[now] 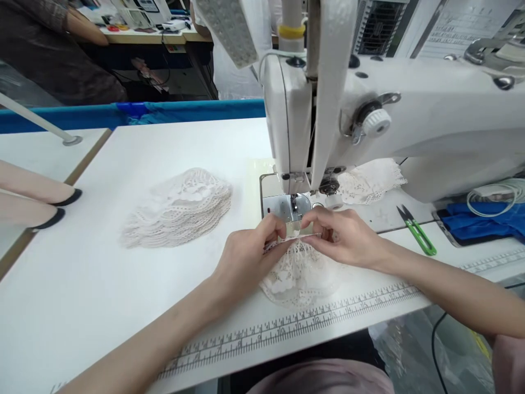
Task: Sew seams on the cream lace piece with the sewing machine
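Note:
Just in front of the sewing machine's presser foot [293, 203], my two hands pinch the upper edge of a white lace piece [301, 276]. My left hand [254, 249] grips that edge on the left, thumb and fingers closed. On the right, the fingers of my right hand [342, 235] close on the same edge, a short gap from the left ones. The lace fans out below them, gathered at the top, over the white table. The sewing machine [410, 104] rises directly behind my hands. Part of the lace is hidden by my fingers.
A stack of lace pieces [180, 210] lies to the left. More lace [371, 180] is under the machine arm. Green thread snips [418, 230] lie at right, near blue cloth [484, 221]. A printed ruler [287, 331] follows the table's front edge. Other people are beyond the table.

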`<state>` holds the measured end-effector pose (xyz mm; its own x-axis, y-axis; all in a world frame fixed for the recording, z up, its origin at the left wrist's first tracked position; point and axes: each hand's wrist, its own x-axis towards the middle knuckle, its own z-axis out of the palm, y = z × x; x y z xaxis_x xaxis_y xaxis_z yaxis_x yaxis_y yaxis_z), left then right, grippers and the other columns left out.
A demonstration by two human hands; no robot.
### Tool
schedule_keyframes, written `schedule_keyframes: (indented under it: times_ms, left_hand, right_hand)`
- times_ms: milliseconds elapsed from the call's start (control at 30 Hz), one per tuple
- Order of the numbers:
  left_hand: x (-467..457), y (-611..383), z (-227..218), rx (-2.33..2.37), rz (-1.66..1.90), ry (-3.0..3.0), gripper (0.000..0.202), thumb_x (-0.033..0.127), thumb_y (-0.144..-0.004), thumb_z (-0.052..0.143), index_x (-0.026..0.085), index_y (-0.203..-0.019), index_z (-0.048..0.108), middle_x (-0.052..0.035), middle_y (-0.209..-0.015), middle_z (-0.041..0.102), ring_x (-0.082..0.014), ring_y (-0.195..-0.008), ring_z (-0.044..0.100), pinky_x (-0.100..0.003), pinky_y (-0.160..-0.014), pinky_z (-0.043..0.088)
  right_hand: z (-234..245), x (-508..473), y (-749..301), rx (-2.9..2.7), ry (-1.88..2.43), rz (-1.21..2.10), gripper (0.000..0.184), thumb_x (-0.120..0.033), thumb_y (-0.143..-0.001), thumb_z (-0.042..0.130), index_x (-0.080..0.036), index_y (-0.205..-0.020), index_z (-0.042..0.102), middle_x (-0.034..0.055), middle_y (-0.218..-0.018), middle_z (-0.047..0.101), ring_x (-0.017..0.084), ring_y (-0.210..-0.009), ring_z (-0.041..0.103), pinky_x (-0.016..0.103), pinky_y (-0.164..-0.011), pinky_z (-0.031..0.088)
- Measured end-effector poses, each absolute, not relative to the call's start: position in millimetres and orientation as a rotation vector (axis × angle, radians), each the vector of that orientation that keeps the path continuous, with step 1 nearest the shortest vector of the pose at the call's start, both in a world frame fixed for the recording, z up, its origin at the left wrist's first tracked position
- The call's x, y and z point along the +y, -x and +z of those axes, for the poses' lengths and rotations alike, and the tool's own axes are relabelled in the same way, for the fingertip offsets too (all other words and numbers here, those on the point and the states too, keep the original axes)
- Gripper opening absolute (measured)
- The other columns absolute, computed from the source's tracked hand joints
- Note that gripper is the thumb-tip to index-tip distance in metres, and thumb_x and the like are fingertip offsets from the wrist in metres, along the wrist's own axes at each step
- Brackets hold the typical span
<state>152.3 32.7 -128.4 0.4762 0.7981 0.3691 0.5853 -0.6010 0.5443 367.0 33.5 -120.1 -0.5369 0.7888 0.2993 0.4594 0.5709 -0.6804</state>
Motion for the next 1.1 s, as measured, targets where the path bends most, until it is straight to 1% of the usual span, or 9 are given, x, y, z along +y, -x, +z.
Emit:
schedule_keyframes:
  times_ms: [100,333,500,600,667,767,867,933,1100]
  left_hand:
    - [32,-150,-136,1.135,0.949,-2.508,0.013,0.023,-0.092,0.052,0.023,-0.084,0.042,0.0111,-0.056,0.048,-0.0052,-0.042,0.038,-0.016,-0.043,0.029]
    - [32,-149,-137,1.09,0.996,-2.548,0.011,0.022,-0.093,0.05,0.023,-0.084,0.042,0.0103,-0.055,0.051,-0.0056,-0.04,0.042,-0.015,-0.042,0.031]
    - [33,-149,-137,1.057,1.023,-2.548,0.012,0.023,-0.094,0.05,0.022,-0.084,0.043,0.0106,-0.053,0.051,-0.0058,-0.039,0.042,-0.016,-0.041,0.031]
    - [33,-150,-136,1.002,1.043,-2.542,0.013,0.026,-0.095,0.053,0.023,-0.086,0.043,0.0112,-0.052,0.05,-0.0059,-0.039,0.04,-0.017,-0.041,0.03]
    - [33,-151,-135,0.957,1.048,-2.534,0.014,0.028,-0.094,0.055,0.023,-0.089,0.043,0.0117,-0.052,0.049,-0.0058,-0.039,0.041,-0.017,-0.042,0.03]
    - [30,-151,-134,0.945,1.017,-2.521,0.007,0.02,-0.093,0.051,0.023,-0.097,0.045,0.0122,-0.053,0.047,-0.0059,-0.041,0.041,-0.016,-0.044,0.034]
    - [29,-152,-134,0.965,0.946,-2.552,0.025,0.011,-0.09,0.044,0.021,-0.113,0.047,0.0118,-0.054,0.049,-0.0065,-0.042,0.043,-0.016,-0.044,0.037]
    - [28,-152,-134,0.908,0.952,-2.615,0.029,0.01,-0.091,0.044,0.02,-0.118,0.051,0.0092,-0.058,0.058,-0.0069,-0.045,0.051,-0.018,-0.047,0.041]
    - [25,-152,-129,0.884,1.042,-2.575,0.016,0.014,-0.091,0.05,0.019,-0.093,0.065,0.0031,-0.068,0.071,-0.009,-0.055,0.063,-0.02,-0.053,0.048]
  right_hand:
    - [-127,30,-368,-2.25,0.877,0.561,0.014,-0.019,-0.093,0.053,-0.016,-0.106,0.056,-0.0103,-0.056,0.047,0.005,-0.045,0.043,0.018,-0.046,0.037]
    - [-128,28,-365,-2.31,0.864,0.488,0.015,-0.014,-0.091,0.054,-0.013,-0.105,0.057,-0.0098,-0.057,0.047,0.005,-0.045,0.041,0.018,-0.047,0.036]
    - [-129,29,-363,-2.314,0.828,0.489,0.022,-0.01,-0.088,0.051,-0.014,-0.109,0.058,-0.0087,-0.059,0.054,0.005,-0.044,0.042,0.018,-0.045,0.036]
    - [-131,29,-363,-2.317,0.809,0.414,0.019,-0.011,-0.09,0.049,-0.015,-0.104,0.061,-0.0055,-0.063,0.062,0.006,-0.048,0.05,0.019,-0.047,0.039]
    - [-132,29,-364,-2.316,0.796,0.262,0.016,-0.013,-0.092,0.049,-0.016,-0.098,0.063,-0.0037,-0.065,0.065,0.007,-0.052,0.055,0.02,-0.047,0.041]
    - [-131,29,-365,-2.314,0.663,-0.14,0.015,-0.013,-0.092,0.053,-0.021,-0.089,0.066,-0.0056,-0.058,0.062,0.007,-0.048,0.051,0.022,-0.041,0.037]
    - [-126,28,-367,-2.339,0.4,-0.428,0.017,-0.009,-0.087,0.06,-0.022,-0.076,0.066,-0.0072,-0.051,0.055,0.006,-0.044,0.045,0.023,-0.038,0.034]
    - [-122,27,-367,-2.357,0.289,-0.52,0.02,-0.009,-0.085,0.062,-0.021,-0.07,0.065,-0.0069,-0.051,0.052,0.006,-0.045,0.044,0.023,-0.038,0.034]
    - [-115,24,-368,-2.358,0.268,-0.552,0.026,-0.009,-0.087,0.06,-0.022,-0.065,0.066,-0.0073,-0.048,0.052,0.006,-0.043,0.043,0.022,-0.037,0.033]
